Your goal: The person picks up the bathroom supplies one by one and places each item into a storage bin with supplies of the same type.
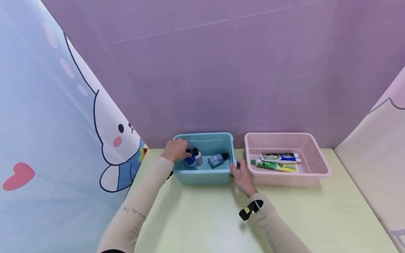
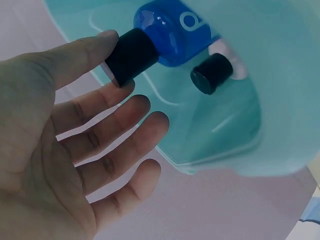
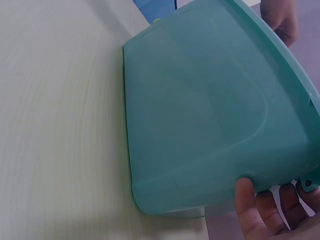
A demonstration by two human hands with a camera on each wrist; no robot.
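A teal plastic bin point(image 1: 202, 178) stands on the table with several small black-capped bottles in it. My left hand point(image 1: 175, 150) reaches over its left side. Thumb and index finger pinch the black cap of a glossy dark blue bottle point(image 2: 172, 30), while the other fingers are spread apart. Beside it a whitish bottle point(image 1: 198, 159) stands upright, and a lighter blue bottle point(image 1: 216, 160) lies on its side towards the right. My right hand point(image 1: 243, 177) grips the bin's right front corner, its thumb point(image 3: 245, 200) against the outer wall.
A pink bin point(image 1: 284, 179) stands close to the right of the teal one, holding toothpaste tubes point(image 1: 278, 166). Behind both rises a purple cloth point(image 1: 215, 77). A blue cartoon-print curtain point(image 1: 63, 140) hangs at the left of the pale table point(image 1: 202, 218).
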